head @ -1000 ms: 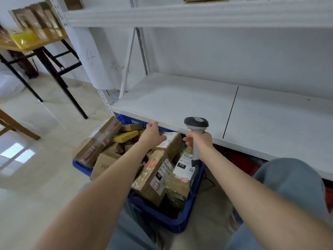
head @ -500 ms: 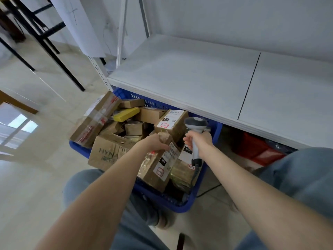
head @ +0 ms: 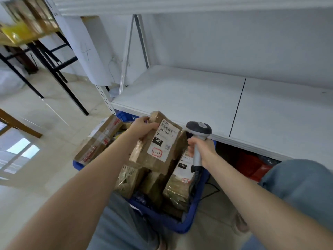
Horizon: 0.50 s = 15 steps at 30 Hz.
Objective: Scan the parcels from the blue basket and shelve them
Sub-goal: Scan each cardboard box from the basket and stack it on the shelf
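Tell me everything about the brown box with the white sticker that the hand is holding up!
The brown cardboard parcel is a small oblong box wrapped in shiny clear tape. Its white label faces up, showing a black patch reading 060, a square code and a red-edged handwritten sticker. The left hand grips its far end, holding it tilted above the blue plastic basket, beside the grey handheld scanner.

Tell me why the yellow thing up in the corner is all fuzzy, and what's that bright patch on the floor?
Head view: the yellow thing is smeared, too soft to identify; the parcel label and scanner near the middle look sharp; the patch on the floor looks like window light reflected off tiles.
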### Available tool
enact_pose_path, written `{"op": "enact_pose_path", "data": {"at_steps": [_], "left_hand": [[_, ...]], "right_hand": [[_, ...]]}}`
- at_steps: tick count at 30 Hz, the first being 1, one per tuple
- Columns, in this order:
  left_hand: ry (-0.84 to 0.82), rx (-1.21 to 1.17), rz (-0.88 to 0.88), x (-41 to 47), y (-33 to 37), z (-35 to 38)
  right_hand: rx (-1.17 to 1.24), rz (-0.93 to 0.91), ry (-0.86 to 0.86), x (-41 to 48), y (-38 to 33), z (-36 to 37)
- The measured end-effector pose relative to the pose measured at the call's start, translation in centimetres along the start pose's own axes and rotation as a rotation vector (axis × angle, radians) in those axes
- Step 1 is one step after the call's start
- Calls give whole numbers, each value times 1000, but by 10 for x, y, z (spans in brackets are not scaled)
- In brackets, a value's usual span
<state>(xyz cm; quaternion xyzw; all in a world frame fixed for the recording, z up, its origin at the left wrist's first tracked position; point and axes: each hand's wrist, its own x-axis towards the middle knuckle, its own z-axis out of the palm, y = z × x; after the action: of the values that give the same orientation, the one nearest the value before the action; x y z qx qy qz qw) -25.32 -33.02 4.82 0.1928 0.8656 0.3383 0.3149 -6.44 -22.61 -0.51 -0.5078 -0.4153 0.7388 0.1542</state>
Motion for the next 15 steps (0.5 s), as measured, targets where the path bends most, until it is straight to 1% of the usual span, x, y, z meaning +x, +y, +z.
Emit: {"op": "enact_pose_path", "data": {"at_steps": [3, 7, 9, 12, 15], "left_hand": [[20, -239, 0, -9, 9, 3], [-61, -428, -14, -20, 7, 21], [-96, -480, -9, -22, 4, 31], [-145, -504, 17, -30, -1, 46], [-284, -484, 28, -39, -9, 57]], "right_hand": [[59, -5, -28, -13, -8, -11], [131, 81, -133, -33, -10, -26], [169, 99, -189, -40, -6, -35], [222, 93, -208, -43, 3, -46], [245, 65, -173, -45, 10, -52]]}}
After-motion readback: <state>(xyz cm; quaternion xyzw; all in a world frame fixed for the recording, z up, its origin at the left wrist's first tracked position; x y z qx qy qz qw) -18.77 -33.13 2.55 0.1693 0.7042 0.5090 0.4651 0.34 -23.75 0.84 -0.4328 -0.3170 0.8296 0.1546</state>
